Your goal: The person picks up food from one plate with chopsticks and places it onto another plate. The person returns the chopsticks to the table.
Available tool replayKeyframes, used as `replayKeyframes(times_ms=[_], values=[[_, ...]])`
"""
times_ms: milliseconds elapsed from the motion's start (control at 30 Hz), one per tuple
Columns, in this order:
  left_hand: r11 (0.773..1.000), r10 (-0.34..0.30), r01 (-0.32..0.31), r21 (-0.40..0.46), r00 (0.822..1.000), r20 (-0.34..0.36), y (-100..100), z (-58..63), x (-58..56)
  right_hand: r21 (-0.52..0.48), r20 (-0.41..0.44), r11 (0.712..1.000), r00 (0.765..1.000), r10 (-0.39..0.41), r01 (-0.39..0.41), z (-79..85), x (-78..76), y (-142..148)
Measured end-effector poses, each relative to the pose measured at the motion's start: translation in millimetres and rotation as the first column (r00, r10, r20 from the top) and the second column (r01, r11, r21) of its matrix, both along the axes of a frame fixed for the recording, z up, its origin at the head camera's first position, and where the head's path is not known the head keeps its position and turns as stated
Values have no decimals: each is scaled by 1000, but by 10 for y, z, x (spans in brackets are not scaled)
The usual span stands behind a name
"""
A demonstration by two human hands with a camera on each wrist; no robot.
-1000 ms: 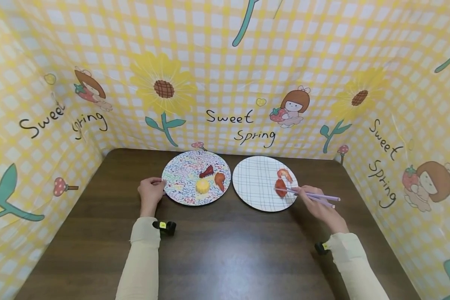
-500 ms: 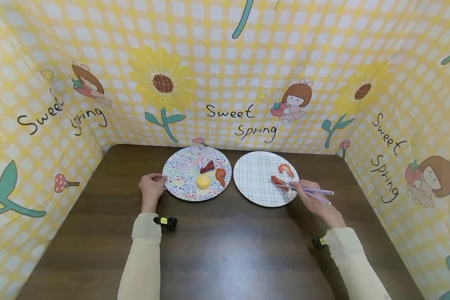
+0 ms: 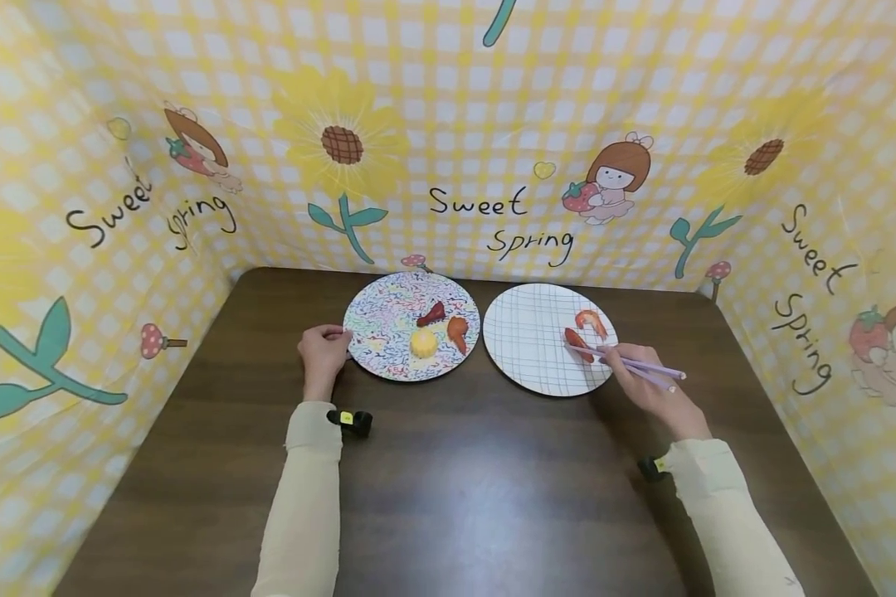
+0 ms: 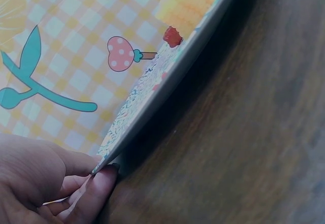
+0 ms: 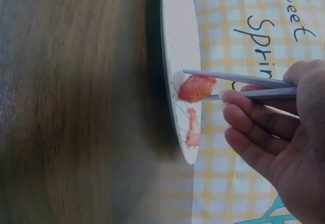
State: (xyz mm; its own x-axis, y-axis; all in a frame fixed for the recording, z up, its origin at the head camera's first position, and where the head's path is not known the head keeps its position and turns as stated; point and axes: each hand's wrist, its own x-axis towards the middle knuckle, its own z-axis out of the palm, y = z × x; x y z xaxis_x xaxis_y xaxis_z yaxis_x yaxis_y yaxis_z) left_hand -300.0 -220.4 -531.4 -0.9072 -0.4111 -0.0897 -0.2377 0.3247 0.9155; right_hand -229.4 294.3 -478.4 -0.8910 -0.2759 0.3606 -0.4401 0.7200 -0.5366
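My left hand (image 3: 323, 355) pinches the left rim of a round plate (image 3: 373, 307) with multicoloured speckles. On this plate lie a dark red toy drumstick (image 3: 432, 313), an orange-brown toy chicken wing (image 3: 458, 333) and a yellow corn piece (image 3: 423, 342). In the right wrist view, my right hand (image 5: 284, 127) grips a pair of light purple chopsticks (image 5: 244, 79). Their tips lie on either side of a glossy orange-red food piece (image 5: 197, 89), over the white grid-patterned plate (image 3: 523, 332). A toy shrimp (image 3: 590, 322) lies just behind that piece; whether the piece touches the plate I cannot tell.
Both plates stand side by side near the back of a dark wooden table (image 3: 448, 481). A yellow checked cloth (image 3: 448, 124) with printed flowers and figures hangs behind and along both sides.
The orange-red piece has turned from its broad face to a narrow slant between the chopsticks. My left hand stays at the speckled plate's rim. The head view has shifted slightly.
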Motion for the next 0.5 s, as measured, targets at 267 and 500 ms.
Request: replayKeyframes(times_ms=[267, 500], values=[[1000, -10, 10, 24, 1000, -12, 73, 15, -1, 36, 4, 999, 1000, 4, -4, 35, 21, 12], [1000, 2, -2, -2, 1000, -18, 19, 30, 24, 123, -38, 992, 999, -25, 29, 43, 26, -105]])
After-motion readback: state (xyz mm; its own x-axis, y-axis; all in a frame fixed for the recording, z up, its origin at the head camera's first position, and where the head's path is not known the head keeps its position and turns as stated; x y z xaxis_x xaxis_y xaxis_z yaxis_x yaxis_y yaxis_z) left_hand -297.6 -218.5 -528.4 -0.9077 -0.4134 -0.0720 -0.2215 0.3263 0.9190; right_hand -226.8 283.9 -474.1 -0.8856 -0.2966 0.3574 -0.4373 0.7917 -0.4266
